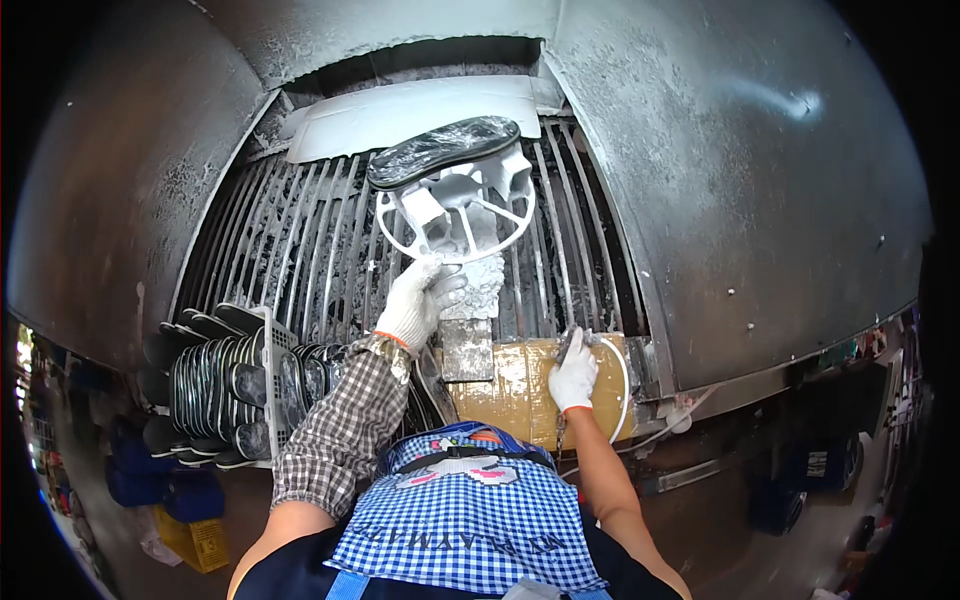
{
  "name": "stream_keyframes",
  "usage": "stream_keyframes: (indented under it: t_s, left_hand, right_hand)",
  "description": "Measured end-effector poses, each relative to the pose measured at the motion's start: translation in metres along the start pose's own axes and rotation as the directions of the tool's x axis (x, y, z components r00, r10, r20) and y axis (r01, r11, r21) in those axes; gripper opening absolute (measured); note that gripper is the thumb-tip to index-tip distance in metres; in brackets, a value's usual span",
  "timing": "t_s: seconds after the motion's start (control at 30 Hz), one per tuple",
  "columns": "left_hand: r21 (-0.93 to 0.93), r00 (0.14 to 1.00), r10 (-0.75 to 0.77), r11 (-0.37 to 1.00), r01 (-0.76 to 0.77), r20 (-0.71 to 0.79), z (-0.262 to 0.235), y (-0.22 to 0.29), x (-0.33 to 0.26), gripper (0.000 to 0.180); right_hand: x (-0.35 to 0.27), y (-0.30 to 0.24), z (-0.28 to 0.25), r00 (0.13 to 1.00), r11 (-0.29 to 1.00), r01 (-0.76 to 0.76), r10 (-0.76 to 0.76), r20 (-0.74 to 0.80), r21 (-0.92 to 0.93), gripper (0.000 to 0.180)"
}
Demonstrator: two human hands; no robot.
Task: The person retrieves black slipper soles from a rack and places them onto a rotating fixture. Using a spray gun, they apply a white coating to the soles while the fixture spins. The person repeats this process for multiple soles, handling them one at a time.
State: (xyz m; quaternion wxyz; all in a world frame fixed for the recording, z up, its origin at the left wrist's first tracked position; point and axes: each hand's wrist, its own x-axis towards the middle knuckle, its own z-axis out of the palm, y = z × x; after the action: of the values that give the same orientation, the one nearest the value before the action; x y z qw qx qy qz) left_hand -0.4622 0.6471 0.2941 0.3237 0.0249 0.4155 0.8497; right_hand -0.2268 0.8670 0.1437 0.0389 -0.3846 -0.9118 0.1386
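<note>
A round white spoked turntable stands over the slatted grate, with a black shoe sole lying across its raised supports. White smears mark the sole's top. My left hand, in a white knit glove and checked sleeve, has its fingers closed at the turntable's near rim. Lower right, my gloved right hand is closed around what looks like a spray gun, mostly hidden by the glove. A thin white hose curves beside that hand.
Many black soles stand packed by a white plastic crate at the left. Metal booth walls rise on both sides. A pale sheet lies at the back. Tape-covered brown cardboard covers the front edge. White residue coats the grate.
</note>
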Motion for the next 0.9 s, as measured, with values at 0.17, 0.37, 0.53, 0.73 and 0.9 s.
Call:
stream_keyframes:
  t_s: [0.17, 0.37, 0.53, 0.73, 0.9]
  left_hand:
    - [0.017, 0.999, 0.041, 0.999, -0.041, 0.010, -0.005, 0.004, 0.006, 0.032]
    - [-0.060, 0.998, 0.024, 0.998, -0.021, 0.055, -0.013, -0.001, 0.015, 0.030]
    - [-0.131, 0.996, 0.010, 0.991, 0.002, 0.088, -0.009, -0.009, 0.022, 0.030]
    - [-0.163, 0.995, 0.016, 0.987, 0.001, 0.103, 0.007, -0.009, 0.018, 0.028]
    - [-0.132, 0.994, 0.010, 0.991, 0.005, 0.109, -0.020, -0.017, 0.031, 0.031]
  right_hand:
    - [-0.004, 0.001, -0.017, 0.995, 0.903, -0.048, 0.081, -0.059, 0.427, 0.095]
    - [-0.018, -0.001, -0.080, 0.994, 0.533, 0.067, 0.041, -0.104, 0.844, 0.070]
    - [-0.027, -0.069, -0.180, 0.978, 0.238, 0.196, -0.116, -0.172, 0.951, 0.059]
    - [-0.035, -0.152, -0.234, 0.924, 0.029, 0.092, -0.376, -0.074, 0.995, 0.062]
    - [-0.039, -0.210, -0.252, 0.811, -0.127, -0.004, -0.581, -0.071, 0.992, 0.069]
